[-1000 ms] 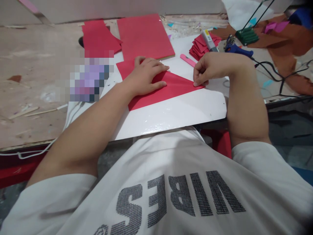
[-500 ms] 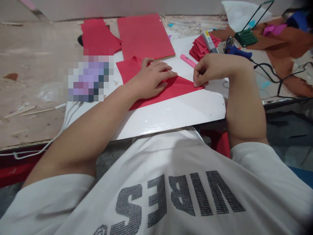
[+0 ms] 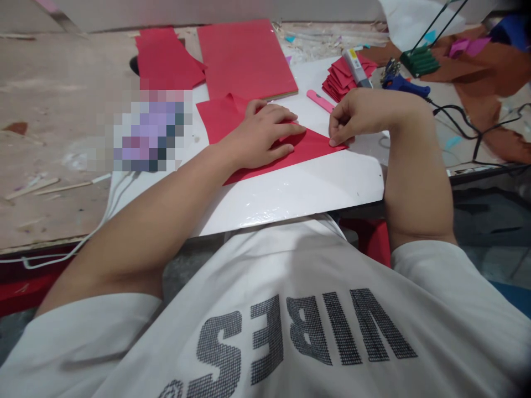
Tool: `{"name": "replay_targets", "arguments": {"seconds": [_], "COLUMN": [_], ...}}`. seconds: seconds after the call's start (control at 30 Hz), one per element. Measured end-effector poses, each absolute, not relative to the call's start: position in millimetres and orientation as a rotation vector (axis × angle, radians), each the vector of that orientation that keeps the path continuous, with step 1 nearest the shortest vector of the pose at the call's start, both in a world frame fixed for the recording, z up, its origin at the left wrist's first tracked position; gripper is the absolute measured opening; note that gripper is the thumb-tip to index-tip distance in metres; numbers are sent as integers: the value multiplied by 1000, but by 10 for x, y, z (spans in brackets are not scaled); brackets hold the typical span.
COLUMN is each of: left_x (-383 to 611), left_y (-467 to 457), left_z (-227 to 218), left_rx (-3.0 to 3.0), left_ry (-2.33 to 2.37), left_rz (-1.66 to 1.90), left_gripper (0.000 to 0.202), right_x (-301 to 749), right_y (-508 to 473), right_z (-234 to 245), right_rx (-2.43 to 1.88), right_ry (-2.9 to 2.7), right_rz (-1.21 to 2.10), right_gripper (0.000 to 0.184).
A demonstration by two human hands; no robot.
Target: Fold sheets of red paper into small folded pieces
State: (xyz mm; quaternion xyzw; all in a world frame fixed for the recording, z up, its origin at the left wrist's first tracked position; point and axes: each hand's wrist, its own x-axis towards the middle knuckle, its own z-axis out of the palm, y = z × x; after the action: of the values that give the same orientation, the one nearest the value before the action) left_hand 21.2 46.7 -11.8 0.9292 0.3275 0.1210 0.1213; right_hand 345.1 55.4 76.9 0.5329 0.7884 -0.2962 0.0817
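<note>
A white board (image 3: 290, 193) lies nearest, with the red paper (image 3: 311, 148) on it, tapering rightward to a tip. The left hand (image 3: 271, 135) rests flat across the paper's middle, fingers slightly spread; the right hand (image 3: 350, 119) pinches the tip. This looks like pressing a fold flat — the next move calls for even pressure with the tip held steady. Farther off, red sheets (image 3: 249, 61) lie beyond the left hand.
</note>
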Motion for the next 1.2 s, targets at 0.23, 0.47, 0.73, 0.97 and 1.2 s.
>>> {"name": "replay_targets", "arguments": {"seconds": [0.23,0.47,0.73,0.97,1.2], "left_x": [207,224,218,215,215], "left_y": [470,485,502,509,506], "left_z": [-137,-149,-191,-180,-207], "left_rx": [2743,2737,2732,2749,2736], "left_ry": [912,935,902,885,872], "left_rz": [348,303,365,379,394], "left_gripper": [51,54,53,57,55], "right_x": [3409,3460,3699,3708,3034], "right_y": [516,510,386,385,483], "right_z": [773,759,731,948,1168], "right_rx": [1605,1660,1830,1817,1705], "right_ry": [2370,2300,2123,2135,2276], "right_rz": [-842,-783,-890,-592,-474], "right_gripper": [24,17,24,30,28]}}
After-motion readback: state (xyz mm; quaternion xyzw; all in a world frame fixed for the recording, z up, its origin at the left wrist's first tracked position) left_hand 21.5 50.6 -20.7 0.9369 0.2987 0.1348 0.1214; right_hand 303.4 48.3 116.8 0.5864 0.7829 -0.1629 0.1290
